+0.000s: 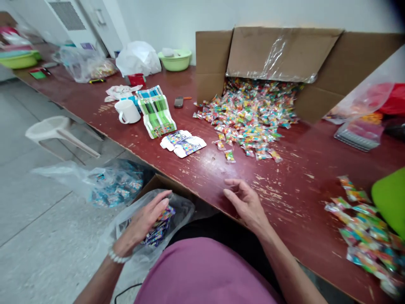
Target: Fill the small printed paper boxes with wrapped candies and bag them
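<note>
purple packets [158, 232] in clear bag [186, 206] beside tabletop [202, 175] edge | left hand [144, 219] over bag, grip apart | right hand [248, 204] at tabletop edge, grip slightly apart | wrapped candies [249, 114] spilling from carton [278, 52]

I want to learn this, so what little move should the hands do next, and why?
Maybe the right hand could reach forward for the small wrapped packet: the hand looks empty, and that packet lies ahead of it, at the near side of the loose pile.

A mug [129, 110] stands on the table [300, 160], a stool [50, 125] on the floor [41, 215].
</note>
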`<state>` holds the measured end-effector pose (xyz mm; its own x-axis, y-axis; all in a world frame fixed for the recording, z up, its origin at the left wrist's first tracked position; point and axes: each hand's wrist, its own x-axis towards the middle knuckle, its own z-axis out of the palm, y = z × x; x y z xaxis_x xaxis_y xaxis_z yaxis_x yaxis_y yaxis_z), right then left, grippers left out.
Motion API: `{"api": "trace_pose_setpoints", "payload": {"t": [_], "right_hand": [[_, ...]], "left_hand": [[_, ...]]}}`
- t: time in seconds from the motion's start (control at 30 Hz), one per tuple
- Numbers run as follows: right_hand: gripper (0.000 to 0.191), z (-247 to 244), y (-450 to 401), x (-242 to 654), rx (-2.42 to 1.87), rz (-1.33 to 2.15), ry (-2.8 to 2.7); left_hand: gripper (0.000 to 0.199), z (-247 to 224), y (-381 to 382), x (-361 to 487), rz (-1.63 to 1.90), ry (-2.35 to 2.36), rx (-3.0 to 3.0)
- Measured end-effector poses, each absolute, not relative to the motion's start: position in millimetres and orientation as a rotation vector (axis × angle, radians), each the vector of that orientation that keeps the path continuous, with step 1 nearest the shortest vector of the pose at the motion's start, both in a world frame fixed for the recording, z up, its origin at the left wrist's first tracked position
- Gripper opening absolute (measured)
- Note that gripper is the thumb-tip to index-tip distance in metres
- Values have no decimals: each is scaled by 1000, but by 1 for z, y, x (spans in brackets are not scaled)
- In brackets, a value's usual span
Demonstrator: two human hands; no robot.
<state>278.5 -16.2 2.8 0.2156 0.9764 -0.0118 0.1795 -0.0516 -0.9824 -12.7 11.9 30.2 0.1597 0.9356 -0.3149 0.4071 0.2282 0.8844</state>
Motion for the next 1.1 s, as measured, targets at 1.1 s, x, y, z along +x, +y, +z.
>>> {"api": "trace_pose_setpoints", "payload": {"t": [1.1], "right_hand": [[15, -33, -7, 287, -1545, 474, -1407]], "left_hand": [[52, 26, 193, 80, 414, 1750, 2418]]}}
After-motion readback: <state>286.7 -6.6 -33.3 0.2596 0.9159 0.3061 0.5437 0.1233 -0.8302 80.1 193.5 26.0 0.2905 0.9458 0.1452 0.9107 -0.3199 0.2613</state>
